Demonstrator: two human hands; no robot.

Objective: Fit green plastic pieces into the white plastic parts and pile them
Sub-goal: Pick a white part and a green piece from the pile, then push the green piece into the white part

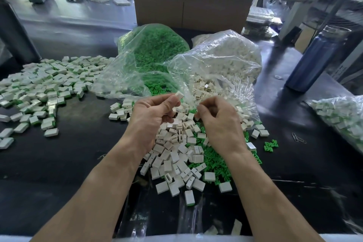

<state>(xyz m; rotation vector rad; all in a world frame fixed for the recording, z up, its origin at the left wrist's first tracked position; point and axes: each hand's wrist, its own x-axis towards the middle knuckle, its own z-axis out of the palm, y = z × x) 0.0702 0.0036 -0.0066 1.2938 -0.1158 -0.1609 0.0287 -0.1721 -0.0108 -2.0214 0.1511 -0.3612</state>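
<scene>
Head view, what are the hands doing?

— Both are hovering above a loose heap of white parts [176,155] lying on the dark table [78,153]. The left hand [155,112] is pinching one white part [179,95] between thumb and forefinger, holding it up near the mouth of a clear bag. The right hand [220,116] is sitting just beside it with its fingers curled in, thumb against forefinger; whether anything is lying between them I cannot tell, since the fingers are hiding it.

— And where are the green pieces lying?

— Loose green pieces [216,161] are spreading under and to the right of the white heap, partly beneath the right wrist. A small cluster of green [271,146] is sitting apart, further right. Behind the hands a clear bag of green pieces [155,49] is slumping open, and just right of it a clear bag of white parts [225,59] is spilling towards the heap.

— Anything already fitted together?

— Over on the left, a broad pile of assembled white-and-green pieces [45,86] is covering the table. Another bag of assembled pieces [341,114] is showing at the right edge.

— What else is standing around?

— A blue bottle [316,57] is standing upright at the right rear, a cardboard box [188,8] is sitting behind the bags, and paper clips [298,138] are lying near the right-hand bag.
</scene>
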